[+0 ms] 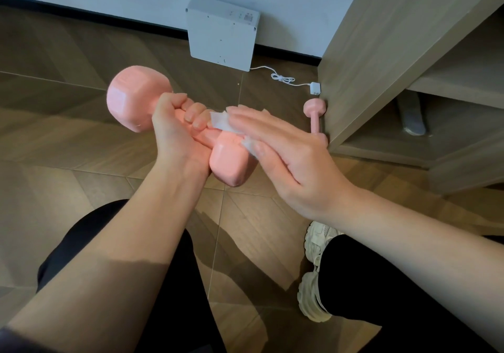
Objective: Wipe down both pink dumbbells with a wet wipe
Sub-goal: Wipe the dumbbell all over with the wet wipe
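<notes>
Left hand (174, 131) grips the glossy pink dumbbell (131, 99) by its handle; right hand (283, 156), fingers straight, presses a white wet wipe (221, 121) onto it.

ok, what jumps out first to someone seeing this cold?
The pink dumbbell held mid-frame: the left hand wraps its handle while the right hand presses a white wet wipe flat against its near head. A second pink dumbbell stands on the floor beside the wooden cabinet, right of centre.

two pink dumbbells (128, 97) (314, 112), one wet wipe (222, 121), one white box (222, 39), one cable (283, 80), one sneaker (312, 284).
</notes>
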`<move>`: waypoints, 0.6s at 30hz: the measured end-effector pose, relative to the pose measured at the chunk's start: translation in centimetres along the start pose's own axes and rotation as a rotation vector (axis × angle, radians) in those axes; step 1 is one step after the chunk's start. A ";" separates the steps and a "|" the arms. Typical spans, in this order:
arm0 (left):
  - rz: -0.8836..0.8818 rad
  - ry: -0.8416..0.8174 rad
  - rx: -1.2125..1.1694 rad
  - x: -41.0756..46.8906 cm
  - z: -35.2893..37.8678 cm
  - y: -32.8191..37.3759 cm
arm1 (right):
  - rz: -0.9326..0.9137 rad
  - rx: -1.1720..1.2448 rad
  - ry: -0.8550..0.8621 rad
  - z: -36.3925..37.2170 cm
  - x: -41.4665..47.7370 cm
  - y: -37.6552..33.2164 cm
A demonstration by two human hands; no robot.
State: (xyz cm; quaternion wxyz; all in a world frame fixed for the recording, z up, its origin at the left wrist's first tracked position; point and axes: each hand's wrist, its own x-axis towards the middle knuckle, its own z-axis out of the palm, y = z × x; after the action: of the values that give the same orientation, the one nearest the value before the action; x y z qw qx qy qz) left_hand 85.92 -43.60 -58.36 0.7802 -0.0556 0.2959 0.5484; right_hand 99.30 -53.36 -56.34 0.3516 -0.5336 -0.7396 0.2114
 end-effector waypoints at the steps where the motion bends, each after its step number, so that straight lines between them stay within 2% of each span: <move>1: 0.003 0.006 -0.006 0.0 0.0 0.0 | 0.000 -0.004 -0.001 0.1 -0.1 0.3; 2: 0.006 0.012 0.005 0.0 0.0 -0.1 | 0.047 0.016 0.021 0.3 0.0 0.6; 4: 0.005 0.017 0.053 -0.1 -0.1 -0.3 | 0.254 0.118 0.082 0.5 0.3 0.8; 7: 0.004 0.007 0.066 -0.2 -0.2 -0.3 | 0.590 0.499 0.063 0.5 1.1 0.7; 10: 0.012 -0.013 0.049 -0.2 -0.2 -0.2 | 0.731 0.761 0.055 0.7 1.6 0.7; 13: 0.008 -0.058 0.048 -0.5 -0.1 -0.4 | 0.895 0.939 0.148 1.0 1.8 0.4; 15: 0.015 -0.095 0.073 -0.6 0.1 -0.5 | 0.939 0.972 0.204 1.0 1.8 0.2; 16: 0.017 -0.114 0.079 -0.6 0.2 -0.5 | 0.901 0.944 0.225 1.0 1.7 0.3; 18: 0.006 -0.143 0.064 -0.5 0.4 -0.3 | 0.713 0.736 0.223 0.8 1.3 -0.2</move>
State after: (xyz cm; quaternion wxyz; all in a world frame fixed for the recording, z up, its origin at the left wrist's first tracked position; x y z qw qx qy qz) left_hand 86.21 -43.93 -57.88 0.7992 0.0097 0.2568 0.5433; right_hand 98.31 -52.18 -56.37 0.4986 -0.6126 -0.3468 0.5057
